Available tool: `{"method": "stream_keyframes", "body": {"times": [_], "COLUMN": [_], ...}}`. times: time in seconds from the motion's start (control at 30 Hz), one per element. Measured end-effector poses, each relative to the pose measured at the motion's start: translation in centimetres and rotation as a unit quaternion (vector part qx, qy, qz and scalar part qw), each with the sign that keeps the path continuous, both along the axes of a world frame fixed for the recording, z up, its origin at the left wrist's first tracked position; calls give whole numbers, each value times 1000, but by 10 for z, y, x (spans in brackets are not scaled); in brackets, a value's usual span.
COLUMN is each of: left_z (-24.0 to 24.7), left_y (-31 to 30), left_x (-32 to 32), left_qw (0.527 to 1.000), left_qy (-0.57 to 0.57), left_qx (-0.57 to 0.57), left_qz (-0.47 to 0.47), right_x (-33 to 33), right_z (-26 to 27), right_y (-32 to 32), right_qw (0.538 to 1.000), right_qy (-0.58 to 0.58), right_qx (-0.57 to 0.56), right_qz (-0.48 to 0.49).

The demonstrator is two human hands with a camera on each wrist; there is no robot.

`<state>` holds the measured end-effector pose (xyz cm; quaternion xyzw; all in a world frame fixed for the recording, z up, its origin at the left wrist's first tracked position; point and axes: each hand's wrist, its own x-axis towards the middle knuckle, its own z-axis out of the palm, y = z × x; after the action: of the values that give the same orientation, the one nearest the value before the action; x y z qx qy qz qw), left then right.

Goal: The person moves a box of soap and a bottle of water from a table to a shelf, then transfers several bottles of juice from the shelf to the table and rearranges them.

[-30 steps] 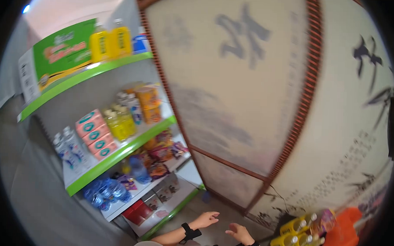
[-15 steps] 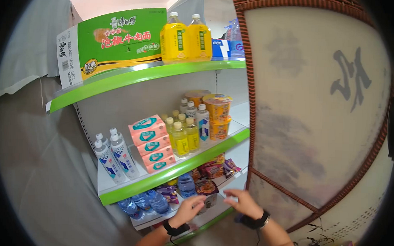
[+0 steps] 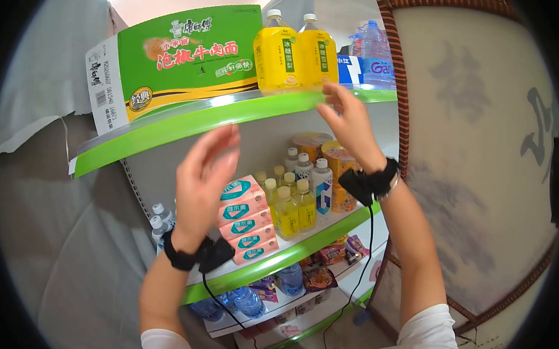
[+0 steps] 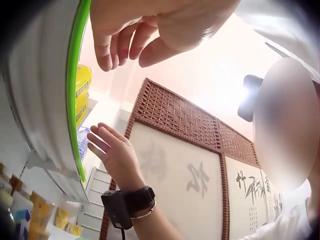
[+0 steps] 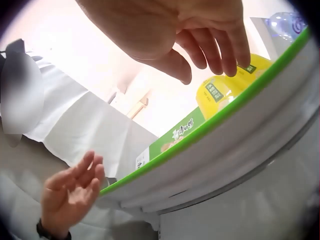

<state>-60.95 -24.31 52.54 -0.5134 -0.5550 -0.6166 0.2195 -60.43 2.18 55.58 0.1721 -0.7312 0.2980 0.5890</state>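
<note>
My right hand (image 3: pixel 349 124) is raised at the green-edged top shelf (image 3: pixel 201 125), fingertips overlapping the base of two large yellow drink bottles (image 3: pixel 276 57) in the head view. Its fingers are loosely bent with nothing between them. Lower and to the left, my left hand (image 3: pixel 204 181) is held up in front of the middle shelf, blurred, its fingers relaxed and holding nothing. It partly hides a stack of pink tissue packs (image 3: pixel 247 225). Beside the bottles stands a big green instant-noodle carton (image 3: pixel 191 54). The right wrist view shows my right fingers just above the yellow bottles (image 5: pixel 220 95).
On the middle shelf are small yellow-green bottles (image 3: pixel 287 212), clear bottles (image 3: pixel 322 185) and noodle tubs (image 3: pixel 343 198). Blue water bottles (image 3: pixel 247 299) and snack bags lie below. A large water bottle (image 3: pixel 377 55) stands at the top right. A painted screen (image 3: pixel 465 150) borders the shelves.
Both hands have risen from low by the bottom shelves, the right one to the top shelf's edge. The view has swung round from the screen towards the shelves.
</note>
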Motion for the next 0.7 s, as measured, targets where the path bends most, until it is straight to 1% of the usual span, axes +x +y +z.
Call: {"method": "stream_keyframes", "body": {"times": [0.03, 0.07, 0.13, 0.17, 0.2, 0.23, 0.27, 0.3, 0.33, 0.4, 0.47, 0.53, 0.57, 0.63, 0.7], "left_z": [17, 33, 65, 81, 93, 102, 108, 114, 120, 127, 126, 124, 123, 124, 125], "left_y": [7, 17, 37, 47, 56, 66, 78, 87, 92, 99, 103, 105, 103, 94, 80], "left_x": [-7, -15, -34, -46, -56, -66, -75, -79, -83, -88, -89, -92, -94, -84, -70], "left_qw": [1000, 999, 997, 981, 953, 952, 939, 926, 925, 937, 934, 948, 947, 963, 965], "left_qy": [17, 23, 35, 60, 83, 89, 94, 97, 101, 19, 13, -19, -20, -57, -71], "left_qx": [-8, -13, -18, -79, -138, -136, -145, -152, -150, -276, -273, -250, -250, -213, -200], "left_qz": [21, 45, 71, 164, 256, 261, 297, 332, 335, 215, 232, 198, 202, 155, 157], "right_x": [-10, -22, -45, -49, -52, -56, -59, -61, -63, -64, -62, -66, -68, -68, -67], "right_z": [13, 22, 38, 44, 50, 56, 59, 60, 59, 57, 55, 54, 54, 53, 54], "right_y": [2, 6, 12, 12, 11, 11, 10, 9, 8, 4, -2, -3, -3, -12, -21], "right_qw": [1000, 1000, 995, 995, 995, 991, 992, 989, 984, 986, 992, 995, 996, 997, 997], "right_qy": [7, 10, 48, 53, -10, -74, -67, -93, -120, -112, -68, -49, -30, -29, -28], "right_qx": [8, 8, 39, 39, 30, 21, 20, 24, 29, 33, 48, 47, 46, 55, 63], "right_qz": [-25, -19, -81, -77, -92, -106, -103, -114, -126, -118, -95, -79, -69, -50, -34]}}
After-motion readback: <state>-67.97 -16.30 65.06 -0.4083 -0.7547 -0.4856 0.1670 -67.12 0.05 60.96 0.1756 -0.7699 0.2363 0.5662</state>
